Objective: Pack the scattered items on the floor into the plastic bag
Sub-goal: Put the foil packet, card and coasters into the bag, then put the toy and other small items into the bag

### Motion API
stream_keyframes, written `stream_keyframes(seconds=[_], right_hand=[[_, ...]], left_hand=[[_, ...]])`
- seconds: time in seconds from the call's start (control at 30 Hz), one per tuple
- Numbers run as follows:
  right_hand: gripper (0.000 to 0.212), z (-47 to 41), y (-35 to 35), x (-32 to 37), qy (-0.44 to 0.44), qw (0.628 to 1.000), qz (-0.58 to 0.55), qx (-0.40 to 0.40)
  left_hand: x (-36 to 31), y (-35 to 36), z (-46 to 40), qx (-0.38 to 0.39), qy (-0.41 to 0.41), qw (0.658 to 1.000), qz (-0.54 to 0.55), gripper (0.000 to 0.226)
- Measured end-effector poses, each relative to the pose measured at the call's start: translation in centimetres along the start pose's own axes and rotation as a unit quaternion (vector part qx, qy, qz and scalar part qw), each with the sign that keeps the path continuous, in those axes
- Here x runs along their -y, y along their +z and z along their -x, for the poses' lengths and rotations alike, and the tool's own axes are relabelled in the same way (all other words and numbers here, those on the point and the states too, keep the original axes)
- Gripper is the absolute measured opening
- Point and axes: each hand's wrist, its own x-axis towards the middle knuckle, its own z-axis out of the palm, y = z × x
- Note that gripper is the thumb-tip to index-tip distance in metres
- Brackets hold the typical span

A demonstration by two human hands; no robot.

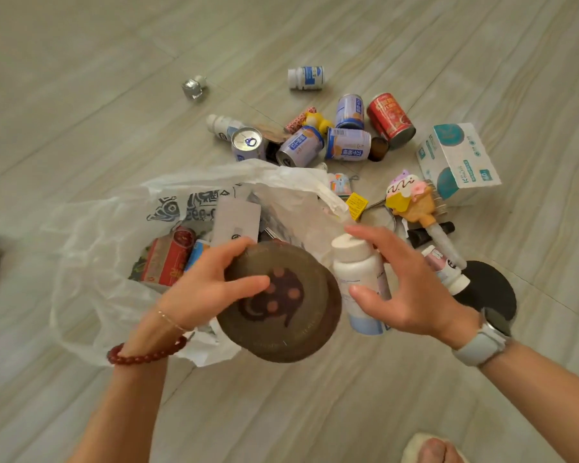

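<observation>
Plastic bag: lay open on floor, near left, part filled. Left hand: fingers gripped round brown disc over bag mouth. Right hand: fingers curled around white bottle. Cans, box: scattered far right.

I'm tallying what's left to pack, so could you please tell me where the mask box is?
In the head view, the mask box lies on the floor at far right, right of the red can and just beyond the ice-cream brush.
</observation>
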Motion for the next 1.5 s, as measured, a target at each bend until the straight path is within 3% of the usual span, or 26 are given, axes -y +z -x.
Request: stream_keyframes(seconds=[0.07, 0.13, 0.23, 0.27, 0.37, 0.43, 0.5, 0.63, 0.7, 0.77, 0.9, 1.0, 1.13, 1.3, 1.37, 1.43, 1.5], right_hand=[[0.062, -2.5, 1.8, 1.8, -0.046, 0.998, -0.004, -0.032], [0.065, -4.8, 4.2, 2.8, -0.015, 0.999, -0.005, -0.033], [0.066, -7.1, 7.6, 2.4, 0.041, 0.991, 0.128, 0.025], [0.066, -7.6, 8.5, 1.8, 0.047, 0.98, 0.186, 0.058], [0.067, -8.3, 9.7, 0.2, 0.069, 0.959, 0.24, 0.134], [0.06, -8.0, 9.7, 0.1, 0.041, 0.968, 0.219, 0.116], [0.049, -6.7, 8.9, 0.8, -0.046, 0.982, 0.174, 0.062], [0.033, -1.7, 5.1, 0.2, -0.14, 0.983, 0.102, -0.057], [0.027, 0.7, 2.6, -1.9, -0.094, 0.983, 0.11, -0.117], [0.023, 2.7, 0.4, -4.8, 0.005, 0.98, 0.126, -0.153], [0.036, 6.0, -3.0, -11.2, 0.269, 0.927, 0.238, -0.103], [0.049, 7.0, -3.8, -14.1, 0.365, 0.884, 0.288, -0.044], [0.05, 6.6, -2.6, -15.5, 0.354, 0.868, 0.347, -0.012], [0.053, 6.8, -0.9, -16.8, 0.285, 0.889, 0.358, 0.018], [0.055, 7.2, -0.3, -16.9, 0.272, 0.896, 0.349, 0.031], [0.057, 7.3, -0.3, -16.9, 0.266, 0.907, 0.325, 0.031], [0.058, 7.2, -0.6, -16.7, 0.276, 0.921, 0.273, 0.026]], left_hand=[[0.7, -2.8, 0.7, -0.141, 0.0, 0.988, 0.066, 0.029], [2.4, -4.5, 0.3, -0.264, -0.029, 0.963, 0.041, 0.023], [6.3, -5.0, -1.3, -0.373, -0.094, 0.923, -0.033, 0.015], [7.3, -4.8, -1.7, -0.386, -0.116, 0.913, -0.055, 0.022], [9.2, -3.1, -2.2, -0.39, -0.144, 0.891, -0.181, 0.054], [8.9, -1.6, -1.9, -0.388, -0.138, 0.855, -0.316, 0.063], [8.3, -0.1, -1.8, -0.389, -0.056, 0.842, -0.37, 0.058], [4.8, 3.6, -2.3, -0.397, 0.166, 0.851, -0.301, 0.037], [2.6, 6.6, -2.4, -0.369, 0.281, 0.838, -0.286, 0.027], [1.2, 10.1, -2.6, -0.295, 0.372, 0.833, -0.282, 0.024], [0.7, 16.6, -4.6, -0.093, 0.438, 0.816, -0.366, 0.03], [0.7, 19.1, -8.1, -0.016, 0.385, 0.79, -0.478, 0.044], [-1.1, 19.0, -15.9, -0.022, 0.251, 0.738, -0.626, 0.047], [1.5, 17.4, -22.4, -0.106, -0.075, 0.799, -0.587, 0.046], [4.1, 17.2, -22.2, -0.115, -0.101, 0.804, -0.574, 0.048], [5.5, 16.9, -21.9, -0.105, -0.063, 0.752, -0.648, 0.045], [4.8, 16.2, -21.5, -0.096, -0.065, 0.753, -0.647, 0.045]])
